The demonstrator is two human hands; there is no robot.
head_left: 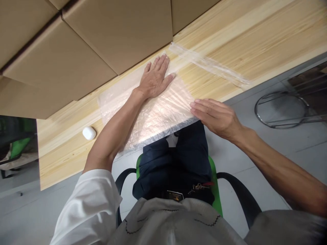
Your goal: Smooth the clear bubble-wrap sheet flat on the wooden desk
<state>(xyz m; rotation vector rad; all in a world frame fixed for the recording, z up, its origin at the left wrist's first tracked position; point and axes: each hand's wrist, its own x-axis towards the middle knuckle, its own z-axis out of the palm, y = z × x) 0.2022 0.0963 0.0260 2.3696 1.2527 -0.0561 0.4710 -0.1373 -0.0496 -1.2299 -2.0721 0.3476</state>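
Head view: both hands, left [154,79] and right [216,117], open flat on clear plastic sheet [163,112], gripping nothing.

We press left hand [153,80] flat on clear plastic bag [155,115], fingers [158,64] spread toward cardboard boxes [76,58]. Right hand [217,117] fingertips [194,104] touch the bag's right edge at table [255,41] rim. White case [89,133] well left of fingers.

No readable text, label, brand or number anywhere. Plain brown cardboard boxes [102,37]: blank faces. Clear crinkled plastic bag [155,112] on pale wooden desk [255,37]: no print. Small white oval case [89,133]: unmarked. Small dark tag at waist [175,195]: too small to read.
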